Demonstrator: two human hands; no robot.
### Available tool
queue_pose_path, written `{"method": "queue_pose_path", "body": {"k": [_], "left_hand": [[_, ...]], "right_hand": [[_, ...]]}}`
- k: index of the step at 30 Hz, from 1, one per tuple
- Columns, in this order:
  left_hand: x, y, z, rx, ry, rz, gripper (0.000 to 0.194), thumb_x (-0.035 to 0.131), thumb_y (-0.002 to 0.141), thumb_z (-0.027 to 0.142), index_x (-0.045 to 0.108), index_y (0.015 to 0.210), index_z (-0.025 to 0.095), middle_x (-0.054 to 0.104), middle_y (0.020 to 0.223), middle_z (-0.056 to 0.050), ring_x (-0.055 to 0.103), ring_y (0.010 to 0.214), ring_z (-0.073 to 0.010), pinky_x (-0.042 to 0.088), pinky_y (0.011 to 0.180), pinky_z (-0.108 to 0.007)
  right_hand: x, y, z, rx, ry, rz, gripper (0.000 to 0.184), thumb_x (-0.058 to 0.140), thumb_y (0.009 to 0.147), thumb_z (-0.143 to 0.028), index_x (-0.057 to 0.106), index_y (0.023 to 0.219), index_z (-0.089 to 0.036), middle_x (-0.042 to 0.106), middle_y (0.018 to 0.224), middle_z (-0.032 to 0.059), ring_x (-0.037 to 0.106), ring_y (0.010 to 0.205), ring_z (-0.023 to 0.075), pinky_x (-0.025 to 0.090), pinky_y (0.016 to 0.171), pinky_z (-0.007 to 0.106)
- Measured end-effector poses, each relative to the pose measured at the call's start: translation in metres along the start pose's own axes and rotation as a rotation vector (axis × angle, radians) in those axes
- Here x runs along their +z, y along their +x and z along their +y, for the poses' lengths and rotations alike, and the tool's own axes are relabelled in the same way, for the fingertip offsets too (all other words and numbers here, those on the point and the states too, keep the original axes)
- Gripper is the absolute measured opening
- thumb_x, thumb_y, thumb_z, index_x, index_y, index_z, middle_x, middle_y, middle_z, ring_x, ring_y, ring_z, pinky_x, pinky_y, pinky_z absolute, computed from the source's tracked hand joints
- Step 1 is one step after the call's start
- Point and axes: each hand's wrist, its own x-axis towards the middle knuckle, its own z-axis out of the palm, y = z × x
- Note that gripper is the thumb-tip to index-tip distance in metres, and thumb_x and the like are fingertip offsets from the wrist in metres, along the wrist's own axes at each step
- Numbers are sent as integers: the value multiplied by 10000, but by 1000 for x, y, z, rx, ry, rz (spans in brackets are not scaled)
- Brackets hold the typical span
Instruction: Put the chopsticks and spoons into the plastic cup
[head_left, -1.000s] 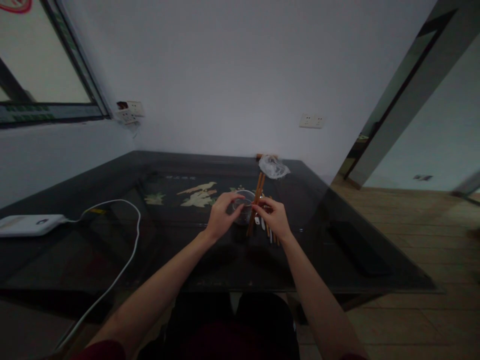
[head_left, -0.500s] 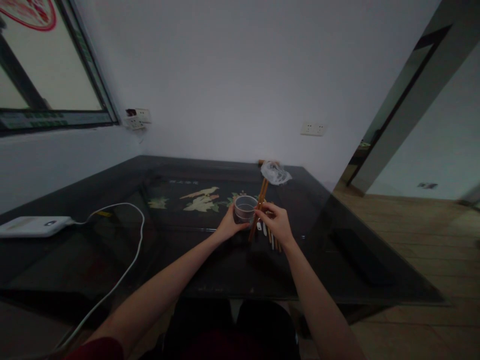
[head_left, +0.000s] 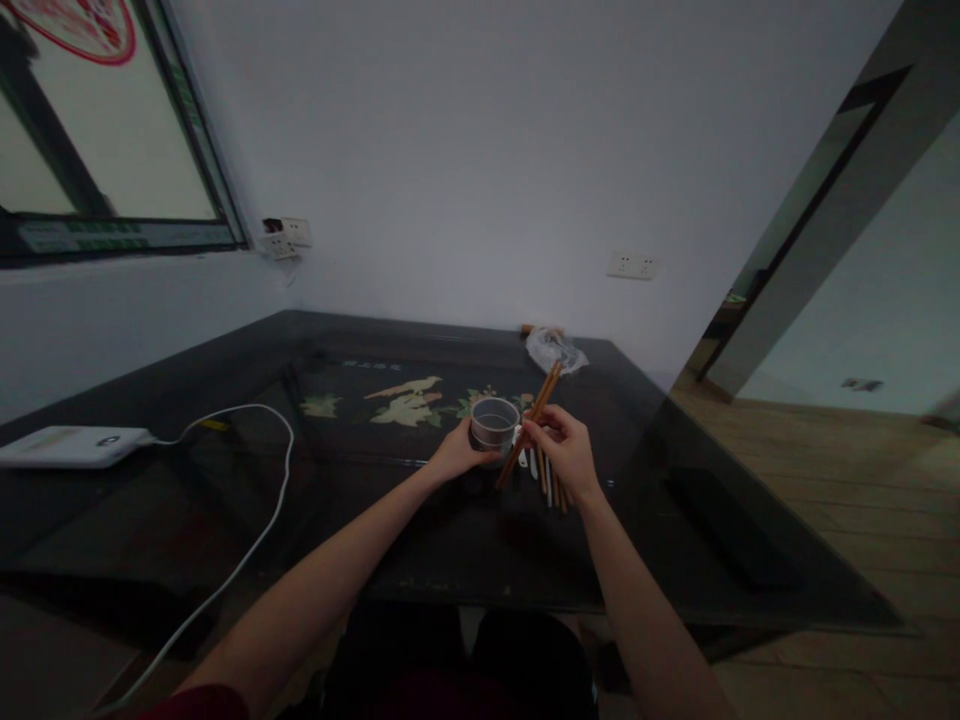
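Note:
My left hand is curled round the near left side of a round, clear-looking cup with a pale rim. Between the thumb and fingers of my right hand is a pair of brown chopsticks, slanting with the upper ends away from me, just right of the cup. Beneath and beside that hand, several more chopsticks and white-handled utensils lie on the dark table. My right hand partly covers them, so their heads are hidden.
A crumpled clear plastic bag lies near the wall. To the left is a white power bank with a white cable running off the front edge. A dark flat object lies at the right.
The chopsticks in my right hand now lean further right at their upper ends. My left hand keeps its hold on the cup. The whole view has shifted slightly.

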Motion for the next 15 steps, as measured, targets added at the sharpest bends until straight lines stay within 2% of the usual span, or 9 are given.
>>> {"method": "queue_pose_path", "body": {"k": [5,10,13,15], "left_hand": [[-2,0,1,27,35,-4,831,823,530,335,462,1252,136,587,1208,-159,554,1111,-285,406,971,-444],[-4,-2,7,37,-7,-24,822,811,551,300,445,1271,152,576,1239,-144,544,1136,-273,396,993,-435],[-5,-3,10,23,-18,-34,835,811,551,290,434,1283,154,572,1247,-147,542,1141,-272,394,999,-430],[-6,-4,10,25,-25,-38,841,811,551,295,429,1287,154,569,1250,-148,540,1145,-272,394,1000,-425]], "right_hand": [[-13,7,-26,-18,63,75,278,683,717,-421,631,843,-179,666,760,45,658,704,200,577,545,291],[-26,35,-51,-150,72,177,257,667,734,-413,627,865,-196,660,765,36,656,707,193,574,530,283],[-23,59,-53,-217,51,206,265,638,747,-430,620,877,-200,659,808,33,651,736,180,580,554,275],[-14,72,-46,-188,44,153,283,644,731,-440,625,865,-191,661,798,30,650,721,175,585,564,282]]}}
